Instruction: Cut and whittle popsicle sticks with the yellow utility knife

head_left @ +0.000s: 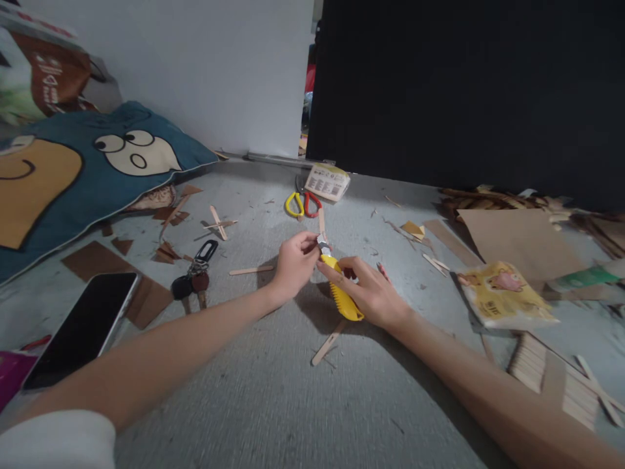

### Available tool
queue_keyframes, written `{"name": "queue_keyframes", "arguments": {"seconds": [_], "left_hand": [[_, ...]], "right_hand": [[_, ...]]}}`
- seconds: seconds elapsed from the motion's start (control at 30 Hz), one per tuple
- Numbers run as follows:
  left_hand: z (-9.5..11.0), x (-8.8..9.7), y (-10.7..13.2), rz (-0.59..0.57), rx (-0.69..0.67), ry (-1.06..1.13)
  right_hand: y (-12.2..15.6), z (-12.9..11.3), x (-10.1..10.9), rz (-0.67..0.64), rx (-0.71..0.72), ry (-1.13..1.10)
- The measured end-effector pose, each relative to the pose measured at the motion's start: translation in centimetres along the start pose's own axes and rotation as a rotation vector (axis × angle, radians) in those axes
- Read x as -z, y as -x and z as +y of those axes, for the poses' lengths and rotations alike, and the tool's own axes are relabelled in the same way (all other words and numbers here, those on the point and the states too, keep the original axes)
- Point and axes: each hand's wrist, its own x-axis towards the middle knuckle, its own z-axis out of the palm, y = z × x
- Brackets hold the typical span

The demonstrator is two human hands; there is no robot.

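My right hand (367,291) is closed around a yellow utility knife (344,297), its blade end pointing up and left. My left hand (294,262) pinches a wooden craft stick (321,223) right at the knife's metal tip (323,245). Both hands hover just above the grey floor (273,391) in the middle of the view. A red pen-like thing (382,270) peeks out behind my right hand. Another craft stick (327,343) lies on the floor below the knife.
Scissors with yellow and red handles (303,203) and a small packet (327,181) lie beyond the hands. Keys (194,275) and a phone (83,327) lie left, beside a blue cushion (73,176). Cardboard scraps (517,238), a yellow packet (502,294) and stacked sticks (551,378) lie right.
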Motion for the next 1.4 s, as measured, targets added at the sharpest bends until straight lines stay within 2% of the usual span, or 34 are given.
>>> {"name": "queue_keyframes", "arguments": {"seconds": [0.1,0.2,0.37,1.0,1.2,1.4], "left_hand": [[0.0,0.1,0.0,-0.006,0.013,0.0],[-0.1,0.0,0.0,-0.005,0.01,-0.001],[-0.2,-0.3,0.2,0.001,-0.017,-0.011],[0.0,-0.1,0.3,-0.019,-0.018,-0.076],[0.1,0.0,0.4,-0.025,-0.039,-0.127],[-0.1,0.0,0.5,-0.027,-0.083,-0.173]], "right_hand": [[0.2,-0.2,-0.3,0.135,0.002,0.024],[0.0,-0.6,-0.6,0.285,-0.06,0.029],[-0.5,-0.8,-0.4,0.377,-0.144,-0.024],[-0.4,-0.5,-0.8,0.396,-0.196,-0.127],[-0.5,-0.7,-0.8,0.322,-0.217,-0.143],[-0.8,-0.6,-0.5,0.335,-0.219,-0.195]]}}
